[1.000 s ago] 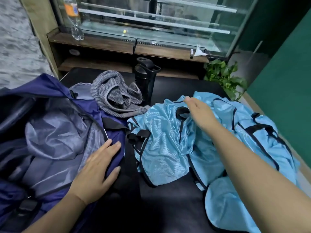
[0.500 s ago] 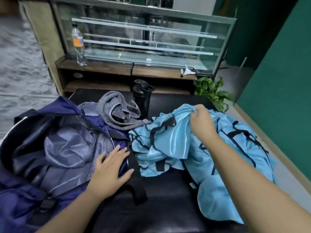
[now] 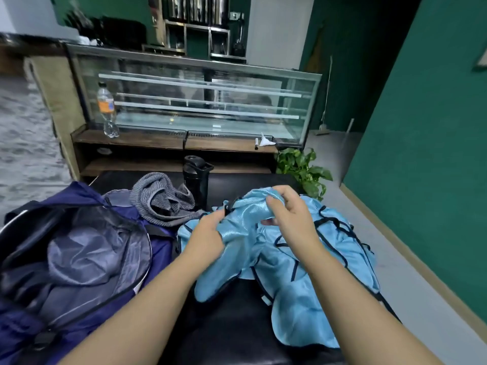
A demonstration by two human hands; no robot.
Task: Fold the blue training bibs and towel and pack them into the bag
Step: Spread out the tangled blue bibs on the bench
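gripping one bib [image 3: 245, 219] edge, left hand [image 3: 208, 234] and right hand [image 3: 290, 214].

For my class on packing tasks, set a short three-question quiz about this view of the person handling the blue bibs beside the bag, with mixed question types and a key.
1. True or false: both the left hand and the right hand grip the light blue bib.
2. Multiple choice: where does the grey striped towel lie?
A. inside the bag
B. unfolded on the table, between the bag and the black bottle
C. on the shelf by the glass case
3. Fill in: the navy bag lies open on the person's ______ side.

Key
1. True
2. B: it sits bunched between the bag and the black bottle.
3. left
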